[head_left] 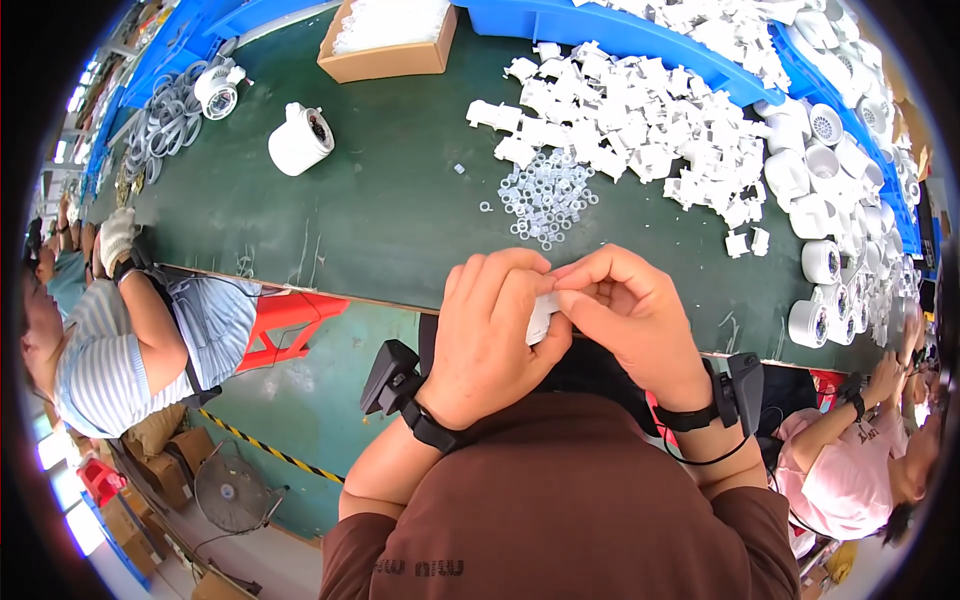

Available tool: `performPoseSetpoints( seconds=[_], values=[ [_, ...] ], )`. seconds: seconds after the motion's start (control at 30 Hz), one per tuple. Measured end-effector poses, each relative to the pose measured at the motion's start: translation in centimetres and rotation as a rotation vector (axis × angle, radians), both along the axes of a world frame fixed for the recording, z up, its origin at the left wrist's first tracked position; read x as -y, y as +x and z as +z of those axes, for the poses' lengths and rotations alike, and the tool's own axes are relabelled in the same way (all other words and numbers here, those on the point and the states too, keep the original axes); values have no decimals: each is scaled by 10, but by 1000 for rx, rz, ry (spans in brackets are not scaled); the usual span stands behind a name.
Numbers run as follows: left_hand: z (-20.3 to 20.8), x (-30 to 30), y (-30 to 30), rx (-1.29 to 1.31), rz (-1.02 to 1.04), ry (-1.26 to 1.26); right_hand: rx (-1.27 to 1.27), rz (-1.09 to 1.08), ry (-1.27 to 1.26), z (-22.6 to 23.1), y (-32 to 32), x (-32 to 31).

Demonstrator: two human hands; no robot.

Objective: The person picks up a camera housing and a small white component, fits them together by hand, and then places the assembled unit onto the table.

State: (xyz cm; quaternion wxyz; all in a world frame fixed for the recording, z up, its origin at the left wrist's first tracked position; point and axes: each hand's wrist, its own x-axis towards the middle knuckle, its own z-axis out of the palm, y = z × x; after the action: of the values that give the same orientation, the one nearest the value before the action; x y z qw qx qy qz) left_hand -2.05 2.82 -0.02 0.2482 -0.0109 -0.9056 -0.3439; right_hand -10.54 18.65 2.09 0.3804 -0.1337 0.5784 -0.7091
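Observation:
At the near edge of the bench, my left hand (488,322) is closed around a small white plastic part (541,318), mostly covered by the fingers. My right hand (632,312) meets it from the other side, thumb and forefinger pinched together at the part's upper end. Whatever lies between those fingertips is too small or hidden to make out. Just beyond both hands is a heap of small translucent rings (545,200). Behind the rings spreads a large pile of white plastic fittings (640,115).
Round white housings (820,215) crowd the right side beside blue bins (620,38). A single white housing (300,140) stands left of centre, near grey rings (165,120). A cardboard box (388,62) sits at the back. Co-workers (150,350) sit on both sides.

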Motion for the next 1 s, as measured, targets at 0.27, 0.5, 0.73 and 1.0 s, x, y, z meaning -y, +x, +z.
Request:
performPoseSetpoints(
  seconds=[0.27, 0.5, 0.73, 1.0],
  values=[
    [-6, -2, 0, -69, 55, -44, 171, -108, -20, 1, 5, 3],
    [-9, 2, 0, -126, 52, -16, -78, -94, -9, -9, 11, 5],
    [3, 48, 7, 20, -25, -269, -261, -22, 125, -18, 13, 1],
    [-15, 102, 11, 3, 785, -194, -1423, -630, 1037, 6, -50, -127]
  ],
)
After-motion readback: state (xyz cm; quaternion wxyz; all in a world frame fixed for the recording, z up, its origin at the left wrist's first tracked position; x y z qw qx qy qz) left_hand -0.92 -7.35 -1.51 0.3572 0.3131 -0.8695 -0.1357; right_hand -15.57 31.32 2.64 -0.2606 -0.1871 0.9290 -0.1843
